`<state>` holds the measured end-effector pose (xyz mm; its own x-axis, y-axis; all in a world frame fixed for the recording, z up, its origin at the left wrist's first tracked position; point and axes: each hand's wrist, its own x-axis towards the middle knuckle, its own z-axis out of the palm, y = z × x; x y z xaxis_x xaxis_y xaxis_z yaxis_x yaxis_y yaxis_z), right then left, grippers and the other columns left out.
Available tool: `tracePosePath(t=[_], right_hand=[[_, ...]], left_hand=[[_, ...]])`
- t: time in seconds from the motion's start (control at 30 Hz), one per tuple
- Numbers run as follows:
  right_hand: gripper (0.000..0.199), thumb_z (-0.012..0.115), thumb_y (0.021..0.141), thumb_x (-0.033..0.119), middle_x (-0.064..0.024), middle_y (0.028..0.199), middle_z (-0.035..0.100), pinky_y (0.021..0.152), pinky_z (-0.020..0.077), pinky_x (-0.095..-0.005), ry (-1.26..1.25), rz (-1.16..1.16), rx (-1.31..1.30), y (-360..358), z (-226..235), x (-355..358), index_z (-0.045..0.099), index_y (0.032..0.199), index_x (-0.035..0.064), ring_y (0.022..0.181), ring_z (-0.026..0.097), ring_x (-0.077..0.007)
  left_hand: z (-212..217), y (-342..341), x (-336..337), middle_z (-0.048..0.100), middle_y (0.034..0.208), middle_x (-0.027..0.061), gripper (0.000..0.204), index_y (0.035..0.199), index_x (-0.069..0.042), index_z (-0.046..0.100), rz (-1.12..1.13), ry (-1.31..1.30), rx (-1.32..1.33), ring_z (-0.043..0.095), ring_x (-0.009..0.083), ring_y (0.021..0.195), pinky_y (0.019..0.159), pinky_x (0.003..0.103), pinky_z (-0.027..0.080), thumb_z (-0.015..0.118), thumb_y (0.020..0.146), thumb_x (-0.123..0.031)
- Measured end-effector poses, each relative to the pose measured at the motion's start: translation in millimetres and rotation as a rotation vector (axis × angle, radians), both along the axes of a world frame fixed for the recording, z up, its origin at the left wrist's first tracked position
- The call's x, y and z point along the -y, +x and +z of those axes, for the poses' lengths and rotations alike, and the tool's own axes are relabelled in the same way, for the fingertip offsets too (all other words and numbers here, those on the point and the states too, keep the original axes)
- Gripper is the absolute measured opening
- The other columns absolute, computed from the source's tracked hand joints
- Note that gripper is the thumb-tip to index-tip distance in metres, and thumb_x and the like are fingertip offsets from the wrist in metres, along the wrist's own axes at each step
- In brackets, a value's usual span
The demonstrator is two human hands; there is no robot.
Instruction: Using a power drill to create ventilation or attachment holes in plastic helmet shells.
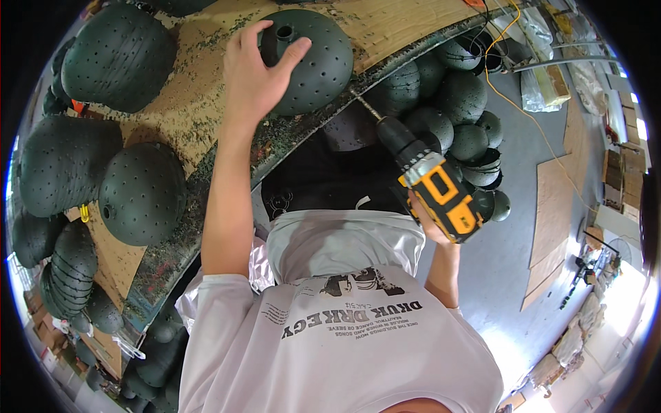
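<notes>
A dark green plastic dome [318, 76], dotted with small holes, sits on the workbench with a short tube standing up from its top. My left hand [258, 76] grips it from the left, thumb and fingers on either side of the tube. In my right hand [430, 219] is a yellow and black cordless drill [435, 180], my fingers wrapped round its handle and partly hidden by its body. The drill's long bit [369, 106] points up and left, its tip close to the bench edge, apart from the dome.
Cardboard [200, 65] covers the bench, littered with dark shavings. More perforated domes [141, 193] stand in stacks to the left. Beyond the bench edge, dark round pieces [463, 96] pile up on the floor. An orange cord [527, 110] runs across there, near flat cardboard sheets [551, 213].
</notes>
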<state>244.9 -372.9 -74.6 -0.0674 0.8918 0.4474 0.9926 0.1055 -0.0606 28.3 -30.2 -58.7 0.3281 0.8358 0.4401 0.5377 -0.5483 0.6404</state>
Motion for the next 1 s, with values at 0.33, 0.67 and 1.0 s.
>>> tracePosePath(t=[0.33, 0.67, 1.0], right_hand=[[0.030, 0.081, 0.079, 0.010, -0.0103, 0.088, 0.065, 0.064, 0.0532, -0.0322, -0.086, 0.129, -1.083, -27, -52, -23, 0.067, 0.103, -0.0034, 0.068, 0.068, -0.0267], [0.033, 0.080, 0.077, 0.008, -0.0134, 0.091, 0.068, 0.066, 0.0555, -0.0358, -0.033, 0.132, -1.035, -30, -64, -33, 0.069, 0.105, -0.0050, 0.072, 0.069, -0.0306], [0.035, 0.080, 0.077, 0.009, -0.0148, 0.093, 0.070, 0.067, 0.0557, -0.0372, -0.014, 0.144, -1.011, -34, -69, -36, 0.070, 0.108, -0.0050, 0.072, 0.069, -0.0317]], left_hand=[[21, 24, -21, 0.067, 0.131, 0.0176, 0.077, 0.139, -0.017, 0.064, 0.002, -0.179, -0.193, 0.063, 0.0325, 0.123, 0.103, 0.043, 0.049, 0.068, 0.086, -0.072], [14, 23, -23, 0.063, 0.142, 0.0153, 0.067, 0.137, -0.021, 0.068, 0.007, -0.040, -0.192, 0.060, 0.0342, 0.130, 0.109, 0.043, 0.045, 0.067, 0.089, -0.067], [56, 36, 0, 0.047, 0.157, 0.0200, 0.074, 0.150, -0.016, 0.056, 0.032, -0.308, -0.279, 0.044, 0.0407, 0.145, 0.120, 0.052, 0.035, 0.059, 0.096, -0.066]])
